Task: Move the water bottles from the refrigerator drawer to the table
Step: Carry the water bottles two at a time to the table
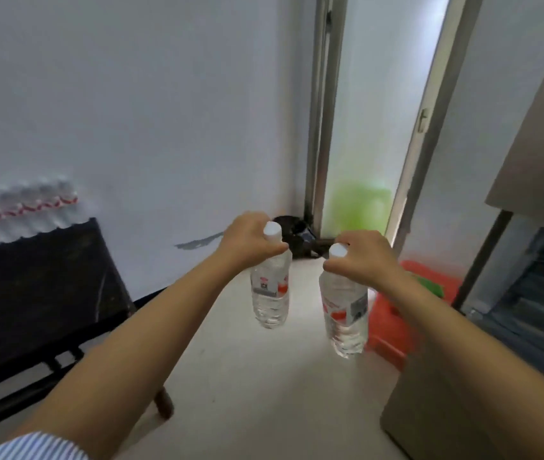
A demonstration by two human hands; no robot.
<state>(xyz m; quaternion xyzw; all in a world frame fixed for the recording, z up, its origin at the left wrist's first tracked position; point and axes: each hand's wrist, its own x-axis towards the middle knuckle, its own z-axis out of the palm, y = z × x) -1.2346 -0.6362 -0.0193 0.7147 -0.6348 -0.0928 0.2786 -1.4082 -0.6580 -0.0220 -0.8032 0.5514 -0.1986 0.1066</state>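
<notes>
Nearest the camera, a striped sleeve (pixel 28 448) shows at the bottom left, and two bare forearms reach forward over the pale floor (pixel 247 393). At the near right stands the edge of the refrigerator (pixel 446 419), with a dark open drawer (pixel 536 300) beside it further right.

The left hand (pixel 247 240) has its fingers curled round the neck of the left bottle (pixel 270 290), just under the white cap. The right hand (pixel 363 257) grips the right bottle (pixel 343 310) the same way. Both bottles hang below the hands with their long axes close to upright, caps up, bases toward the floor, clear of everything and a little apart from each other. They look full of water, so each hangs from a narrow grip at the neck and could swing.

The surface (pixel 32 293), a dark table, lies to the left of both hands and lower in view, its near leg (pixel 164 403) on the floor. The left hand is the nearer of the two to it, so the coming move is, by my judgement, a carry leftward, with the left bottle likely to arrive first. On the far edge of the surface, against the wall, a row of bottles (pixel 22 207) seems to stand already, though blur makes them hard to count.

Behind the right bottle sits a red bin (pixel 393 330). Farther off are a dark heap (pixel 294 234) in the corner and a frosted door (pixel 363 144) with green showing through.
</notes>
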